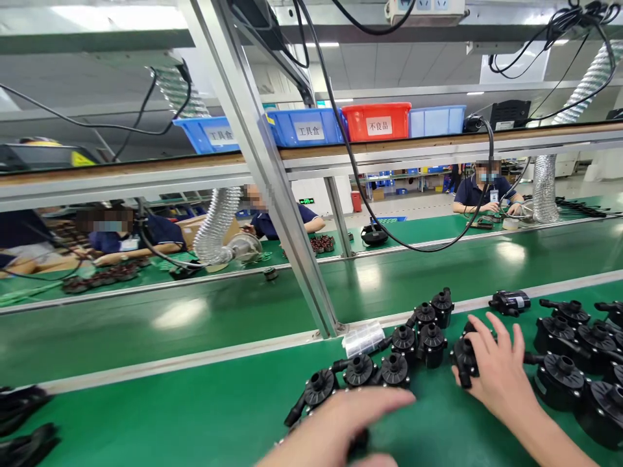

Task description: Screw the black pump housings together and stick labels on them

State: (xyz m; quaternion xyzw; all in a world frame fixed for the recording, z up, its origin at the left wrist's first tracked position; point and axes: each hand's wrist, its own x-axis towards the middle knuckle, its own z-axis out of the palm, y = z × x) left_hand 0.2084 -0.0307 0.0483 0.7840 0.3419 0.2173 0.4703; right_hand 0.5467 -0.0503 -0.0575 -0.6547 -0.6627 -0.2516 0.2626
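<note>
My right hand (501, 366) is at a small black pump (466, 358) on the green bench, its thumb and bent fingers around the body while other fingers stick up. Low in the middle, my left hand (331, 428) has its fingers stretched apart, slightly blurred. Beneath it a black part (359, 443) is mostly hidden, and I see no grip on it. Several more black pumps, each with a round ribbed top and a side spout, stand in a slanting row, among them one pump (359, 370) just beyond my left hand. Another group of pumps (559, 376) stands right of my right hand.
A clear-wrapped roll (364, 339) lies by the slanted metal post (272, 175). One pump (509, 301) lies on its side near the bench's back rail. Beyond runs a green conveyor (233, 305), with co-workers seated across it. Blue bins and a red bin (377, 122) line the shelf; a black cable (357, 172) hangs below.
</note>
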